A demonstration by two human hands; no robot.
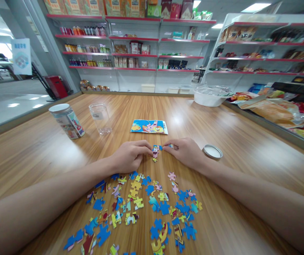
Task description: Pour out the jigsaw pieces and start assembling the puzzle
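A small cluster of joined jigsaw puzzle pieces [155, 151], pink, blue and yellow, lies flat on the wooden table between my hands. My left hand [132, 155] rests with curled fingers, its fingertips at the cluster's left edge. From the other side, the thumb and fingers of my right hand [186, 151] pinch at a small blue puzzle piece [160, 148] by the cluster's upper right. Another piece [170, 146] is partly hidden by the right fingers. Many loose puzzle pieces [164, 207] are spread below, nearer me. Behind the hands lies a cartoon picture card [149, 126].
At the left stand a lidded jar with a printed label [67, 121] and an open clear jar [100, 119]. A round metal-rimmed lid [213, 151] lies right of my right hand. Farther back are a white bowl [210, 100] and packaged snacks [276, 109]. Stocked shelves [133, 38] stand beyond.
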